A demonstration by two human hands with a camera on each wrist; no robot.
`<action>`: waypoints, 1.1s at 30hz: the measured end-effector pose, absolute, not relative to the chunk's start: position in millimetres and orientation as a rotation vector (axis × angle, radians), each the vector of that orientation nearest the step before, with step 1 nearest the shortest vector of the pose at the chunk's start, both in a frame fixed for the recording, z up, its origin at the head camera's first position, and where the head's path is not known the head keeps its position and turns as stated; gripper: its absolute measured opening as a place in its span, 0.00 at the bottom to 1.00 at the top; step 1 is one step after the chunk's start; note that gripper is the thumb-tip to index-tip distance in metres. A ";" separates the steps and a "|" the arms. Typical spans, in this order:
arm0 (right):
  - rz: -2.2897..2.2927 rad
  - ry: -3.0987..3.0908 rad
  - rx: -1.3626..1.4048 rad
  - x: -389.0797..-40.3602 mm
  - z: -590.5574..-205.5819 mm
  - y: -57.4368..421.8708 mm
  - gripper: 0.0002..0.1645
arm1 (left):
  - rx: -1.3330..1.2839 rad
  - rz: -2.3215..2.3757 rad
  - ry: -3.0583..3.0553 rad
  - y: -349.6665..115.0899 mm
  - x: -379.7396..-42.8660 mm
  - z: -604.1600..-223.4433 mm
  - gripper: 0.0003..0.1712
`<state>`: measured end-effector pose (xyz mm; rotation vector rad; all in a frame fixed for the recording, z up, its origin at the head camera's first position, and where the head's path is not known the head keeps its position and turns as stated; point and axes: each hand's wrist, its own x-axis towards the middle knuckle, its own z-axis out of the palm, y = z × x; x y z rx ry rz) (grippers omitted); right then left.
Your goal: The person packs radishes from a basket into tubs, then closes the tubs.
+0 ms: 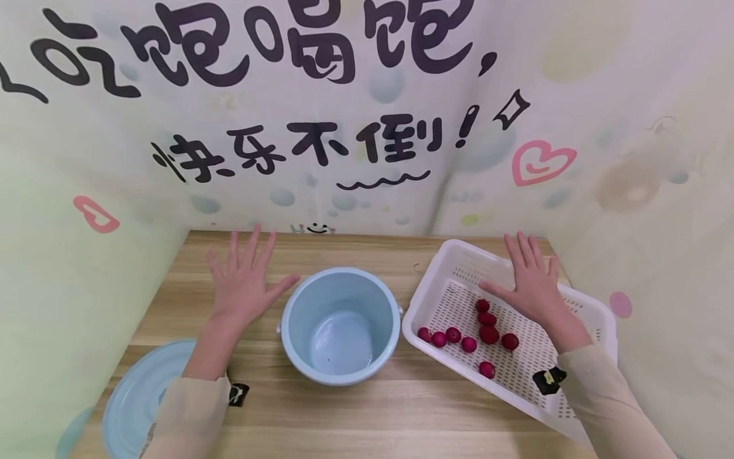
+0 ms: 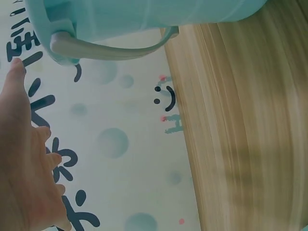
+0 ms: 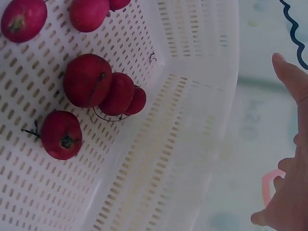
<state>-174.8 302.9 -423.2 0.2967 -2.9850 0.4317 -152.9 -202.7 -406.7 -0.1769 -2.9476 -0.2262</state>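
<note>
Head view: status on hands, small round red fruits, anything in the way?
Left hand, right hand: both spread, holding nothing. Red fruits: in the white perforated plastic basket. Nothing covers the mouth of the round light-blue plastic bucket.

- Big and bright in view, the white basket [image 3: 192, 139], slots all through its floor and walls!
- Inside, a trio of red fruits [image 3: 117, 94] bunched in a line from near to far, the largest-looking one at the near end.
- A thin curved stalk [image 3: 113, 121] loops beside them.
- Just to the right, a lone red fruit [image 3: 61, 135], dark stem poking out.
- Over to the left, two more fruits [image 3: 89, 14], one cut off by the frame; another fruit [image 3: 23, 19] sits nearer.
- Far side: right hand [image 3: 298, 178], thumb stretched away from the fingers, well apart from the fruit.
- Beyond, the pale wall [image 3: 250, 144], with a dark wavy line [image 3: 293, 29] and a pink mark [image 3: 265, 186].
</note>
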 end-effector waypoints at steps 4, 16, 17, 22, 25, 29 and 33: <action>0.546 -2.964 0.312 -170.7 -427.5 305.4 0.64 | -0.207 -0.293 -2.914 -204.4 -139.7 -407.0 0.54; 0.772 -3.052 0.184 -155.5 -444.4 319.3 0.55 | -0.355 -0.626 -2.793 -191.2 -88.1 -418.3 0.59; 0.785 -3.061 0.185 -154.8 -446.4 321.6 0.55 | -0.375 -0.671 -2.780 -188.8 -83.9 -420.9 0.60; 0.896 -3.105 0.219 -153.1 -457.6 334.3 0.48 | -0.450 -0.894 -2.711 -175.5 -62.1 -432.7 0.66; 0.953 -3.156 0.249 -152.1 -463.1 341.4 0.44 | -0.473 -0.996 -2.673 -166.8 -50.3 -438.2 0.69; 1.008 -3.244 0.288 -151.0 -469.5 349.5 0.39 | -0.467 -1.080 -2.641 -155.9 -38.8 -446.4 0.73; 1.154 -3.357 0.279 -149.9 -476.0 355.7 0.32 | -0.406 -1.109 -2.620 -148.7 -33.6 -455.3 0.75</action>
